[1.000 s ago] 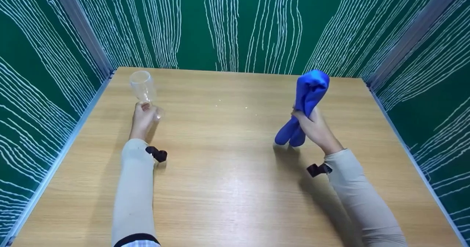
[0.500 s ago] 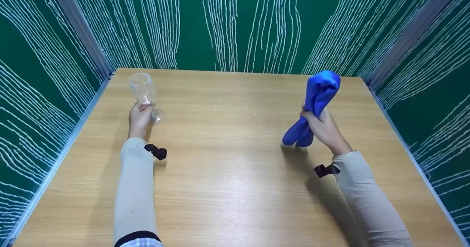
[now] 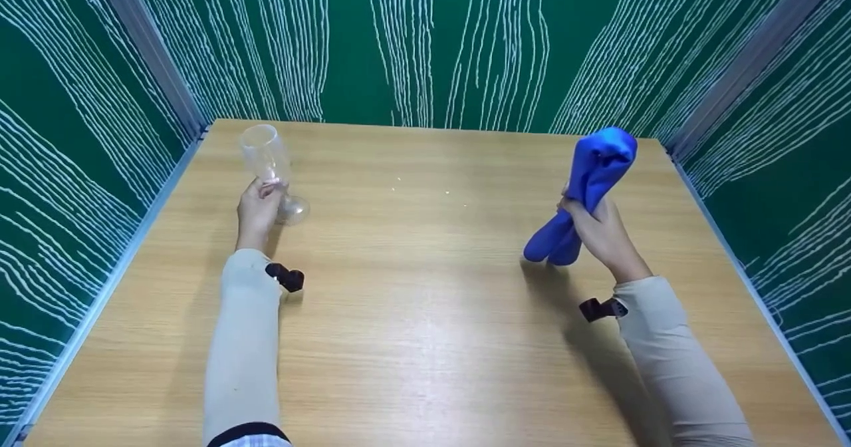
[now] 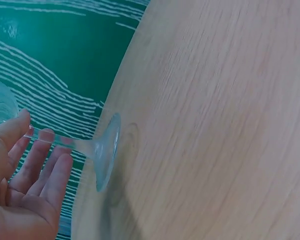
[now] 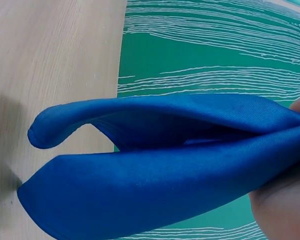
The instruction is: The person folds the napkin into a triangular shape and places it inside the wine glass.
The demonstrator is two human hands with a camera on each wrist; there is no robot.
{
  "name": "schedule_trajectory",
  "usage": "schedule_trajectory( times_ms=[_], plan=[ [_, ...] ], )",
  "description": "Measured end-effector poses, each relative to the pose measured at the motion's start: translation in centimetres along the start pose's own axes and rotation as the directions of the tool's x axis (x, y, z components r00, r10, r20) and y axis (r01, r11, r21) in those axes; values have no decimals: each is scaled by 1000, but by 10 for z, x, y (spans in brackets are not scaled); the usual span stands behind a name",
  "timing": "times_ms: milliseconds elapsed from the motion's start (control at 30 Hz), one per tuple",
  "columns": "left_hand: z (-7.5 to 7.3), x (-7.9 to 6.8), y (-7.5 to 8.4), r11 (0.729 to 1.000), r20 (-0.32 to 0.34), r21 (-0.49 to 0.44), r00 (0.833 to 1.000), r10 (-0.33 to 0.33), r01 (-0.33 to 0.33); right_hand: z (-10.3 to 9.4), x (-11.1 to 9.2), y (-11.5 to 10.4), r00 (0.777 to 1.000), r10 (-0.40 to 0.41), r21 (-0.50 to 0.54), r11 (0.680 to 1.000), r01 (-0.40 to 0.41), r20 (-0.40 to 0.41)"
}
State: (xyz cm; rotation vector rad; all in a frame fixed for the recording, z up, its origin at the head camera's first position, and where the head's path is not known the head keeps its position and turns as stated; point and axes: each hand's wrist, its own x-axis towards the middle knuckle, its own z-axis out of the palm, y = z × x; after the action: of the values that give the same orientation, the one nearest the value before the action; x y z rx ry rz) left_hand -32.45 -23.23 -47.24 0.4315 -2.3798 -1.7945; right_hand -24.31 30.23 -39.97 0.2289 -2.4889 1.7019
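Note:
On the left of the head view, my left hand [image 3: 256, 209] pinches the stem of a clear wine glass [image 3: 261, 148]. The glass leans, with its bowl toward the back left and its foot [image 4: 108, 152] close over the wood in the left wrist view. There, thumb and index finger meet at the stem below the bowl, while the other fingers extend loosely beside it. My right hand [image 3: 606, 237] grips a folded blue cloth [image 3: 588, 184] around its middle. Its rounded top bulges above the fist. Two flaps [image 5: 140, 190] hang apart below, close over the tabletop.
The wooden table [image 3: 412, 300] spans the space between both arms. Several tiny pale specks [image 3: 447, 192] lie on its far middle. Green walls [image 3: 346, 48] with white wavy lines enclose the back and both sides. Dark wrist cameras [image 3: 286, 277] protrude from both sleeves.
My right hand has shifted to the right with the blue cloth. The wine glass has tipped a little in my left hand, its foot swinging slightly to the right.

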Motion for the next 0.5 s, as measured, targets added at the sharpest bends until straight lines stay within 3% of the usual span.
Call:
schedule_trajectory(
  times_ms=[267, 500],
  plan=[
    [19, -9, 9, 991, 72, 97, 994, 86, -93, -3, 0, 2, 1000, -2, 0, 1000, 2, -9],
    [46, -20, 12, 978, 142, 101, 976, 165, -180, -2, -2, 5, 1000, 2, 14, 1000, -2, -2]
  ],
)
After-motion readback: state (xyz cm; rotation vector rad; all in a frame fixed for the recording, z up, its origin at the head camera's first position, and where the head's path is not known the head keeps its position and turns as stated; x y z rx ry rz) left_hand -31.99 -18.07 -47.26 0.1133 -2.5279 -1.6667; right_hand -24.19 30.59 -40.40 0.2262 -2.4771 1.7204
